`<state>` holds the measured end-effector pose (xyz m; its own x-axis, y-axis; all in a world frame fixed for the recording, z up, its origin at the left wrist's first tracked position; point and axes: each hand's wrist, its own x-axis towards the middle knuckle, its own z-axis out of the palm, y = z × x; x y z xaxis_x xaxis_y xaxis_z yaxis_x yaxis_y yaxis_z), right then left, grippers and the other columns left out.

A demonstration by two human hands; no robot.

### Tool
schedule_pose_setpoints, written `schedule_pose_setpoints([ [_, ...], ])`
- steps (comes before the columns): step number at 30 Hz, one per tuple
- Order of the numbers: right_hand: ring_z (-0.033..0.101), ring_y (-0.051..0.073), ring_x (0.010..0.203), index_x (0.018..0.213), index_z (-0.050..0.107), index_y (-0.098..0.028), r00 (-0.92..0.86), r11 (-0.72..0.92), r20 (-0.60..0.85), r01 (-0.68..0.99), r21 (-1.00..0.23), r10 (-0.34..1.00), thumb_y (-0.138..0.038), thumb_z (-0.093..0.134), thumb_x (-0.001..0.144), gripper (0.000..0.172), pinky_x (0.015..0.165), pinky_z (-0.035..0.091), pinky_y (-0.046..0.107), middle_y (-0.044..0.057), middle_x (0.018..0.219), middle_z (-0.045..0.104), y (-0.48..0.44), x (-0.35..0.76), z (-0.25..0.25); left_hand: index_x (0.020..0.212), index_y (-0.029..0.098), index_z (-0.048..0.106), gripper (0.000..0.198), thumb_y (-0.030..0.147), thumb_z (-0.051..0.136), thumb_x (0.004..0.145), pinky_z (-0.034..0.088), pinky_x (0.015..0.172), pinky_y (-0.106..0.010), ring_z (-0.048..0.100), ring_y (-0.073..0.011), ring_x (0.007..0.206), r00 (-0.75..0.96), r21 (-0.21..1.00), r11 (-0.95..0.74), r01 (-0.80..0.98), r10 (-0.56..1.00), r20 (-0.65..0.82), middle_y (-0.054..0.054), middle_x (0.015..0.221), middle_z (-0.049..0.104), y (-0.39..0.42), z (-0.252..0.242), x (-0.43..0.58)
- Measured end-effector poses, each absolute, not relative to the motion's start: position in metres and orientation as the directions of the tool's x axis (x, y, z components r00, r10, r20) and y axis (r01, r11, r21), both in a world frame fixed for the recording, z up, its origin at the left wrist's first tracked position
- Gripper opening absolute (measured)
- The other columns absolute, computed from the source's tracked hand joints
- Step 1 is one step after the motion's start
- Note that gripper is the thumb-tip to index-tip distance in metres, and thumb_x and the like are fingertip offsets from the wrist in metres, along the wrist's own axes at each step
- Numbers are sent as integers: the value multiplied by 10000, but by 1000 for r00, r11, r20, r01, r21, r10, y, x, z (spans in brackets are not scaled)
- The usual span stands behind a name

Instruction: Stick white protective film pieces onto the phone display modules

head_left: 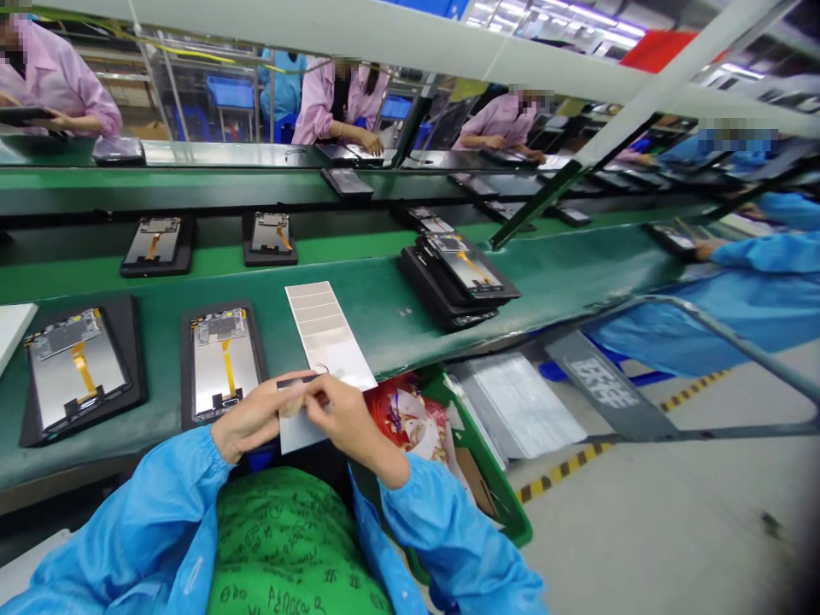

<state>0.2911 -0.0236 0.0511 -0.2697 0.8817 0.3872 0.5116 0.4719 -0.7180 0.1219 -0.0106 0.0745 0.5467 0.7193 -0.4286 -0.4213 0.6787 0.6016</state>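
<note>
Both my hands meet in front of my body at the bench edge. They hold a flat silver battery with a dark strip at its top and thin wires above it. My left hand grips it from the left, fingers closed. Pinched at its upper edge are the fingers of my right hand; their tips partly hide the strip. Just beyond lies a white sheet of pale adhesive strips. Left of my hands, an opened tablet with an orange ribbon cable rests on a black pad.
Another opened tablet lies further left; a stack of tablets stands right. A green conveyor carries more. A green bin of scraps sits below right, near a metal-framed cart. Co-workers sit opposite and at right.
</note>
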Motion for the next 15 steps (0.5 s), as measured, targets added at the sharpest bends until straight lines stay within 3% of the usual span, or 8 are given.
schedule_pose_setpoints([
  [2, 657, 154, 661, 836, 631, -188, 24, 225, 261, 430, -874, 965, -285, 579, 895, 125, 619, 534, 263, 11, 739, 687, -20, 323, 47, 1178, 183, 714, 625, 135, 901, 584, 513, 943, -343, 682, -286, 1090, 586, 611, 697, -375, 689, -426, -104, 1140, 746, -19, 76, 129],
  [5, 687, 205, 687, 885, 666, -166, 488, -44, 185, 420, -906, 853, -468, 602, 872, 309, 657, 554, 322, 57, 768, 714, -36, 401, 26, 1179, 190, 708, 680, 78, 879, 530, 519, 922, -365, 689, -292, 1055, 602, 580, 726, -370, 663, -446, -105, 1135, 744, -29, 73, 132],
  [7, 695, 243, 729, 929, 704, -166, 593, -272, 176, 586, -763, 786, -497, 608, 863, 351, 720, 548, 374, 97, 799, 729, -59, 459, 1, 1185, 179, 699, 658, 93, 855, 552, 523, 874, -353, 696, -283, 1010, 569, 597, 711, -371, 682, -459, -107, 1091, 750, -32, 69, 129],
  [9, 682, 294, 716, 829, 730, -177, 583, -490, 96, 751, -443, 807, -453, 607, 870, 305, 682, 532, 423, 137, 749, 708, -85, 500, -22, 1182, 174, 692, 625, 95, 825, 576, 518, 834, -332, 698, -269, 979, 521, 632, 681, -370, 715, -466, -100, 1045, 753, -34, 66, 125],
  [11, 688, 336, 784, 868, 752, -171, 495, -461, 126, 858, -226, 860, -384, 569, 902, 283, 670, 540, 457, 196, 870, 712, -102, 511, -31, 1196, 187, 681, 607, 91, 787, 606, 511, 833, -320, 691, -261, 997, 473, 657, 652, -379, 747, -468, -90, 1056, 748, -35, 66, 122],
  [12, 693, 344, 827, 945, 753, -162, 411, -376, 177, 904, -202, 894, -365, 546, 922, 291, 678, 555, 469, 215, 947, 707, -106, 502, -28, 1211, 200, 674, 612, 84, 768, 617, 508, 852, -321, 684, -260, 1027, 449, 662, 637, -395, 763, -466, -86, 1085, 743, -36, 68, 122],
  [15, 690, 335, 1021, 1278, 633, -150, -32, 151, 357, 938, -312, 933, -387, 540, 962, 407, 813, 605, 494, 219, 1173, 673, -104, 432, 6, 1260, 239, 652, 662, 63, 731, 626, 478, 972, -343, 625, -273, 1183, 380, 655, 583, -482, 812, -443, -77, 1231, 704, -43, 79, 125],
])
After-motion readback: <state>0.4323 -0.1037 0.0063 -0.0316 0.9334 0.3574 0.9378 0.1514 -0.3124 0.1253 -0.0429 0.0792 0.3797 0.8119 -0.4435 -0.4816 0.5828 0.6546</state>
